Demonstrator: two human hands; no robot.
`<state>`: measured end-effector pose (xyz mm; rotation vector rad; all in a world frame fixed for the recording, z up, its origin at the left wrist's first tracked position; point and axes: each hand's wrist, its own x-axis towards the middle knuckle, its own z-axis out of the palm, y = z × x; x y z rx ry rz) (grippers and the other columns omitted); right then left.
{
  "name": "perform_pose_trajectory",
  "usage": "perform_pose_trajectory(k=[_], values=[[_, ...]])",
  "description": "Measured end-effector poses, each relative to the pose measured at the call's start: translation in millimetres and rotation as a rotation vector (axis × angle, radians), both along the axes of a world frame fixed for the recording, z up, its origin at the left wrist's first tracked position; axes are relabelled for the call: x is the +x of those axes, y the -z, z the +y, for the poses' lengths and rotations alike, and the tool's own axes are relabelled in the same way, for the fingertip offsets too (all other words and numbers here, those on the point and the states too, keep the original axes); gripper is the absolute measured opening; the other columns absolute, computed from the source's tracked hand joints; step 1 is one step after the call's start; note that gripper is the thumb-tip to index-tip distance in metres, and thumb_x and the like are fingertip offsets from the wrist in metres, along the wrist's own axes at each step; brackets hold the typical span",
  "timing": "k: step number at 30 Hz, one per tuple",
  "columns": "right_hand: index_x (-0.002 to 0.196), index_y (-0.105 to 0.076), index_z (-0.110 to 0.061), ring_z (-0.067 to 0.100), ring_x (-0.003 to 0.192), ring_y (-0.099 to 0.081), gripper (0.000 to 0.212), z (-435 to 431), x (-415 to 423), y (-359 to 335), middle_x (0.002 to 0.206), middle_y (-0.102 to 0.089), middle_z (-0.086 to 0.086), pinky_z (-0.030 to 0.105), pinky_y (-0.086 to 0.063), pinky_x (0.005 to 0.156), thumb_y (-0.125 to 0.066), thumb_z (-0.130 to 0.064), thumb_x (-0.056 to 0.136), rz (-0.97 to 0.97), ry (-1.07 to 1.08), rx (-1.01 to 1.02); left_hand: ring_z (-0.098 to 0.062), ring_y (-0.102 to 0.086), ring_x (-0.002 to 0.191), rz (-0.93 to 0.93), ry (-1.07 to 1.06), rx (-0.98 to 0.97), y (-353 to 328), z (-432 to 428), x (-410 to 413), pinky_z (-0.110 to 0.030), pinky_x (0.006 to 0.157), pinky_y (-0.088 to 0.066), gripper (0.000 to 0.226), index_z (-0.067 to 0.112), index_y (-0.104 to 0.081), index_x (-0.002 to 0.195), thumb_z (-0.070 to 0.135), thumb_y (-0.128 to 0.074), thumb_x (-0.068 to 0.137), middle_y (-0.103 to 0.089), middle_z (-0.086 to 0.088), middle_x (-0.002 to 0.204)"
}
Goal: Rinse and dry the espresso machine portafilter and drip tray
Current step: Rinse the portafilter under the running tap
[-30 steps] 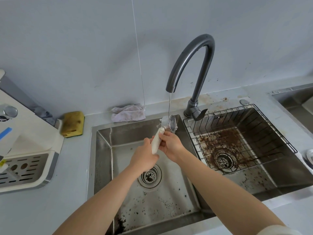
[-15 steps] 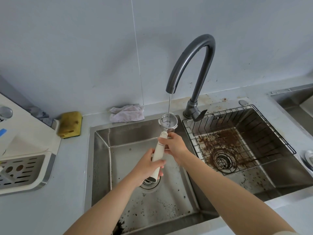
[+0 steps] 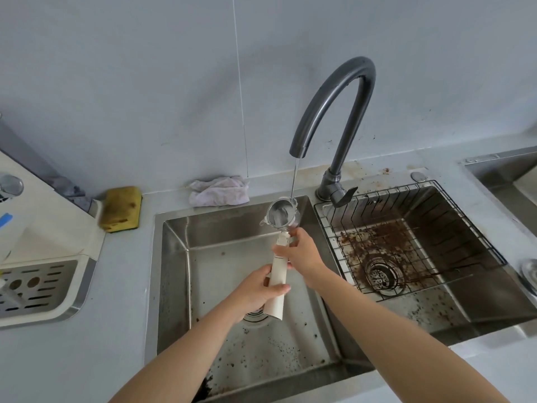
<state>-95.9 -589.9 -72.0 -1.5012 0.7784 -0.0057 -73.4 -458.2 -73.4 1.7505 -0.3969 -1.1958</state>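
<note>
Far to the left of the faucet (image 3: 334, 112), the espresso machine (image 3: 37, 257) stood on the counter with its drip tray (image 3: 32, 289) in place, not yet rinsed. Nearer the faucet, a yellow sponge (image 3: 120, 207) and a crumpled cloth (image 3: 219, 191) lay behind the left sink basin (image 3: 174, 274). Under the faucet spout, the portafilter (image 3: 279, 251) was held over this basin; its long axis ran from the cup, under the thin water stream (image 3: 294, 178), down toward the person. The left hand (image 3: 255, 292) was closed around the lower handle, the right hand (image 3: 302, 254) gripped the neck, nearer the cup. I judge that rinsing was underway. The basin gave open room below; the wire basket (image 3: 406, 237) edge was just beside the right hand.
</note>
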Motion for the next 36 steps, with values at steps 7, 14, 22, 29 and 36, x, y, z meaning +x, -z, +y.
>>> perform_pose_trajectory(k=[7, 14, 22, 29, 36], values=[[0.101, -0.048, -0.015, 0.016, 0.068, -0.048, 0.029, 1, -1, 6, 0.068, -0.044, -0.001, 0.027, -0.044, 0.064, -0.067, -0.009, 0.081, -0.057, 0.010, -0.039, -0.010, -0.058, 0.087, -0.147, -0.014, 0.069, 3, -7, 3, -0.015, 0.075, -0.045, 0.032, 0.030, -0.045, 0.108, 0.015, -0.062, 0.086, -0.058, 0.004, 0.099], [0.105, -0.050, -0.015, 0.023, 0.085, -0.057, 0.027, 0, 0, 8, 0.089, -0.055, 0.010, 0.045, -0.054, 0.085, -0.064, -0.005, 0.084, -0.100, 0.077, 0.120, -0.023, -0.062, 0.099, -0.358, 0.028, 0.234, 5, -9, 10, -0.039, 0.089, -0.050, 0.052, 0.018, -0.046, 0.126, 0.026, -0.068, 0.080, -0.061, -0.002, 0.107], [0.112, -0.047, -0.010, 0.015, 0.079, -0.057, 0.028, -1, 3, 6, 0.087, -0.055, 0.003, 0.030, -0.052, 0.071, -0.057, 0.000, 0.087, -0.120, 0.124, 0.303, -0.023, -0.064, 0.092, -0.603, 0.072, 0.408, 1, -10, 14, -0.033, 0.078, -0.049, 0.050, 0.022, -0.049, 0.119, 0.040, -0.067, 0.076, -0.067, -0.002, 0.101], [0.109, -0.050, -0.010, 0.016, 0.081, -0.055, 0.022, 3, 10, 3, 0.088, -0.054, 0.003, 0.029, -0.051, 0.074, -0.052, 0.002, 0.090, -0.140, 0.084, 0.353, -0.024, -0.063, 0.091, -0.733, 0.044, 0.488, -2, -8, 16, -0.026, 0.065, -0.039, 0.043, 0.019, -0.047, 0.110, 0.042, -0.064, 0.077, -0.066, -0.001, 0.099], [0.108, -0.051, -0.007, 0.017, 0.085, -0.057, 0.022, 8, 21, -5, 0.090, -0.061, 0.004, 0.033, -0.049, 0.081, -0.047, 0.006, 0.090, -0.147, 0.019, 0.388, -0.026, -0.064, 0.092, -0.861, 0.036, 0.587, -6, -8, 14, -0.034, 0.072, -0.048, 0.046, 0.012, -0.041, 0.108, 0.045, -0.060, 0.082, -0.065, -0.004, 0.102]])
